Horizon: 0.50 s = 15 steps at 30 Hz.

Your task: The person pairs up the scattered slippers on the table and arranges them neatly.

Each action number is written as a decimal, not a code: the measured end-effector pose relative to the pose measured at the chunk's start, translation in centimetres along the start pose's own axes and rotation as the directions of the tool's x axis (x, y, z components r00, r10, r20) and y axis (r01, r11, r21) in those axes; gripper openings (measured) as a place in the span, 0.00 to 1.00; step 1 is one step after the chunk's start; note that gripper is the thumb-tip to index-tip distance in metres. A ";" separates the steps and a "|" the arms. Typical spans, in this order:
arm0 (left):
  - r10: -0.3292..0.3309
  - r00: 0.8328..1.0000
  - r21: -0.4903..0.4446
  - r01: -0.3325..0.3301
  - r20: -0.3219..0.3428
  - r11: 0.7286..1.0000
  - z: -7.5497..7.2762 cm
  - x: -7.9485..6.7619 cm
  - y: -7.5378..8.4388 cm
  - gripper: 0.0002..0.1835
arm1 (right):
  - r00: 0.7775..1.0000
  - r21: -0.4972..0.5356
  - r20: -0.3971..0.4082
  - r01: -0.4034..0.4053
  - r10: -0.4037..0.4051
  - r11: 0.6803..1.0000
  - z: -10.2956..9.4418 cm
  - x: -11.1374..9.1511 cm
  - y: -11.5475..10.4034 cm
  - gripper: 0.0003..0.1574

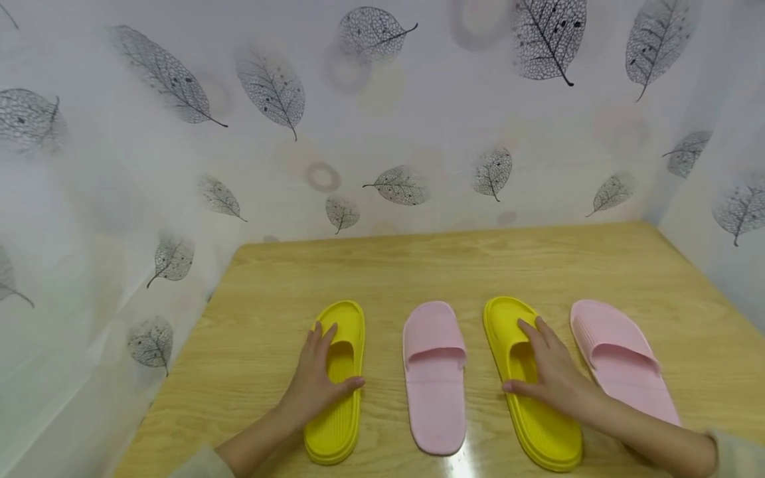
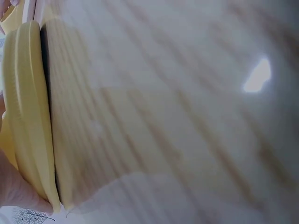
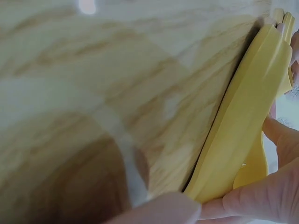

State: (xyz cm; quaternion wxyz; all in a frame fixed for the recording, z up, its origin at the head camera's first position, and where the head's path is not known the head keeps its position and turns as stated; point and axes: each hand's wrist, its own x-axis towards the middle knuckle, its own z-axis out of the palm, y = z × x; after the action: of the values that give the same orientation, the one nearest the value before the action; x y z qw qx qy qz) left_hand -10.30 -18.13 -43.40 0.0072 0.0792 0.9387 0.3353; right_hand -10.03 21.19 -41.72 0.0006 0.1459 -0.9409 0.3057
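Four slippers lie in a row on the wooden table (image 1: 418,265), toes pointing away from me. My left hand (image 1: 321,373) lies over the strap of the left yellow slipper (image 1: 339,425), thumb hooked at its inner edge. My right hand (image 1: 550,373) covers the strap of the right yellow slipper (image 1: 546,435), thumb at its left edge. The left wrist view shows that slipper's sole edge (image 2: 28,116) beside my palm (image 2: 14,193). In the right wrist view my fingers (image 3: 275,198) wrap the yellow sole edge (image 3: 243,121).
One pink slipper (image 1: 434,392) lies between the two yellow ones, and another pink slipper (image 1: 621,358) lies at the far right, touching my right wrist. White leaf-print sheets (image 1: 382,133) wall in the table at the back and both sides.
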 end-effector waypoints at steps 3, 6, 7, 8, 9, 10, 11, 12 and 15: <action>0.009 1.000 0.001 -0.009 -0.008 1.000 0.1 0.0 -0.1 0.55 | 1.000 -0.002 -0.009 0.010 -0.010 1.000 0.1 -0.1 0.1 0.65; 0.014 1.000 -0.002 -0.014 -0.012 1.000 0.1 0.0 -0.1 0.55 | 1.000 -0.010 -0.017 0.016 -0.016 1.000 0.2 0.0 0.1 0.65; 0.012 1.000 -0.004 -0.012 -0.012 1.000 0.1 0.0 -0.1 0.55 | 1.000 -0.011 -0.018 0.017 -0.018 1.000 0.2 0.0 0.1 0.65; 0.011 1.000 -0.007 -0.011 -0.010 1.000 0.1 0.0 -0.1 0.54 | 1.000 -0.010 -0.020 0.018 -0.018 1.000 0.2 0.0 0.1 0.65; 0.009 1.000 -0.008 -0.009 -0.010 1.000 0.2 0.0 -0.1 0.54 | 1.000 -0.009 -0.022 0.019 -0.019 1.000 0.2 0.1 0.1 0.64; 0.009 1.000 -0.009 -0.009 -0.010 1.000 0.2 0.0 -0.1 0.54 | 1.000 -0.010 -0.024 0.019 -0.019 1.000 0.2 0.1 0.1 0.64; 0.007 1.000 -0.009 -0.007 -0.008 1.000 0.2 0.1 -0.1 0.54 | 1.000 -0.008 -0.022 0.018 -0.018 1.000 0.2 0.2 0.1 0.64; 0.006 1.000 -0.010 -0.006 -0.007 1.000 0.2 0.1 0.0 0.54 | 1.000 -0.004 -0.021 0.016 -0.016 1.000 0.2 0.2 0.1 0.64; 0.009 1.000 -0.011 -0.009 -0.007 1.000 0.3 0.2 0.0 0.54 | 1.000 -0.003 -0.018 0.016 -0.016 1.000 0.2 0.3 0.1 0.64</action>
State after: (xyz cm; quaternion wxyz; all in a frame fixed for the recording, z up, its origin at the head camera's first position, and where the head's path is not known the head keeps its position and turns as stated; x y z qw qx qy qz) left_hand -10.43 -17.91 -43.58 0.0029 0.0821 0.9365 0.3409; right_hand -10.29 21.08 -41.89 0.0117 0.1505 -0.9401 0.3058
